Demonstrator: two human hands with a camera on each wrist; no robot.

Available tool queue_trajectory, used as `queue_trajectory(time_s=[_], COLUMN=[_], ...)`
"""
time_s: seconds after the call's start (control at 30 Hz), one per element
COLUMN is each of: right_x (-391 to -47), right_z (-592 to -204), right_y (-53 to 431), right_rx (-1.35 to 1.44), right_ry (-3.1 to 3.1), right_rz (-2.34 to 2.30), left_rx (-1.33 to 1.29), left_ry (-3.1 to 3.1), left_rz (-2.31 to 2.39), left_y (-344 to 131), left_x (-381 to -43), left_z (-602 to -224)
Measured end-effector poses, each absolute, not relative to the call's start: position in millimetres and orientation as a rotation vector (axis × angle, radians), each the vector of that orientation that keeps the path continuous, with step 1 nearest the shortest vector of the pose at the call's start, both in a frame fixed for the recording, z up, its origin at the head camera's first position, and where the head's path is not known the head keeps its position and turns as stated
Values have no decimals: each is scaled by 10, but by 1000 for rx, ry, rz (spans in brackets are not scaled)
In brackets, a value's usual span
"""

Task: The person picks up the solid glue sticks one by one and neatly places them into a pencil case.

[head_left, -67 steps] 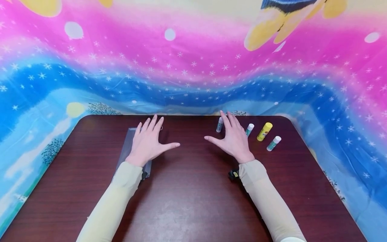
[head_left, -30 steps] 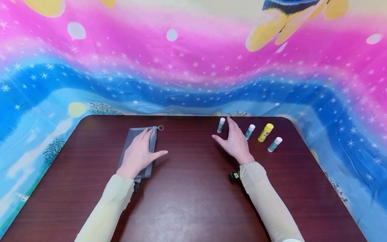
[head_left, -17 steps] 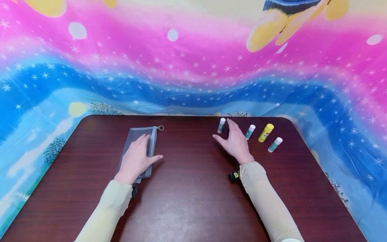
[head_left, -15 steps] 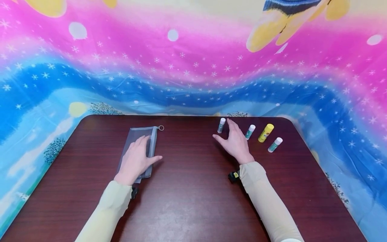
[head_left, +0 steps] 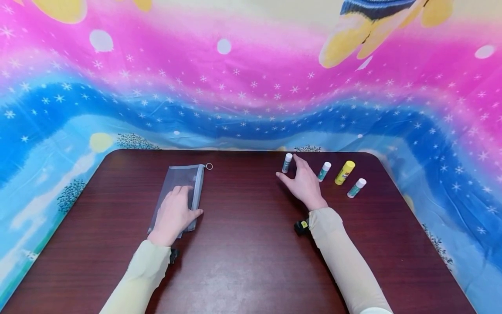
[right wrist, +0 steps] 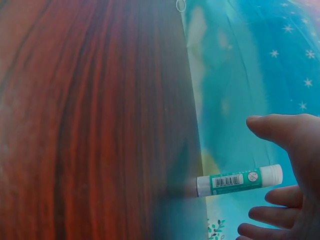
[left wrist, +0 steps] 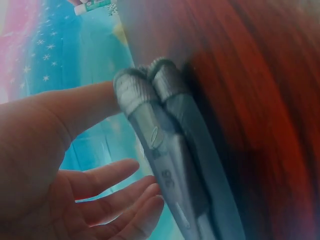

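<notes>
My left hand is over a grey translucent zip pouch lying on the table, thumb out past the zipper edge and fingers bent loosely above it. In the left wrist view the grey edge of the pouch fills the middle, close to thumb and fingers. At the right, my right hand is spread beside an upright white-capped glue stick. In the right wrist view this glue stick stands between thumb and fingers, with gaps showing around it.
To the right of my right hand stand a white-capped glue stick, a larger yellow glue stick and another white-capped glue stick. A colourful cloth hangs around the back and sides of the dark wooden table.
My left hand has drawn back toward me along the pouch and lowered, its fingers bending. My right hand has shifted only slightly, fingers a little closer in. The glue sticks stay put.
</notes>
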State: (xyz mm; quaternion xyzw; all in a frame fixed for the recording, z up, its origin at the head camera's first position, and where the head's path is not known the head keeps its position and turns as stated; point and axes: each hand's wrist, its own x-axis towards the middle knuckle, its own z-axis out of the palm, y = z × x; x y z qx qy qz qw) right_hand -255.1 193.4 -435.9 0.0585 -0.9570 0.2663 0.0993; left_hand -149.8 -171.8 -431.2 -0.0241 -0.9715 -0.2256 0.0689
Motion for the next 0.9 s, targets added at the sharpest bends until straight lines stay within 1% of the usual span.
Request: queue_trajectory(time_s=[0.23, 0.9], right_x=[-2555, -2592], right_z=[-4375, -4412], right_y=[1934, 1940], right_rx=[159, 171], right_ry=[-2836, -2784], right_rz=[810, 858], left_rx=[-16, 17], left_ry=[-2912, -2907], left_rz=[-727, -756], left_y=[-1715, -1732], left_x=[-1485, -1518], left_z=[-4314, -4274])
